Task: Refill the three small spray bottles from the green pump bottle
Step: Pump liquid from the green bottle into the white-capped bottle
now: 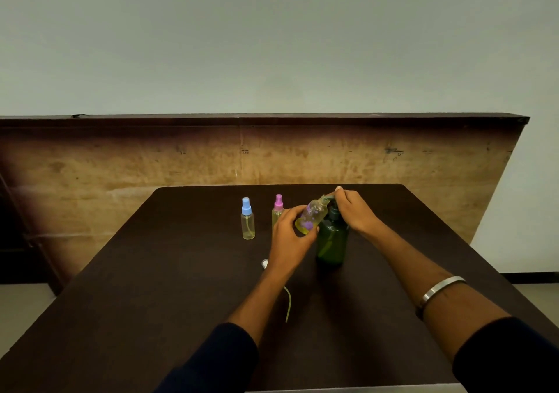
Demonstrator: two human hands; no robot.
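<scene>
Left hand (290, 232) grasping tilted open spray bottle (311, 215) at nozzle of pump bottle (331, 241) on bench (181, 271), right hand (354, 209) pressing pump: risk of spill if mouth slips off nozzle, or overfill from excess pumping.

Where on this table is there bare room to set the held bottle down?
The dark table is bare left of the blue-capped bottle and right of the green pump bottle. It is crowded around the pink-capped bottle and both hands, with a loose cap and tube beside the left forearm.
</scene>
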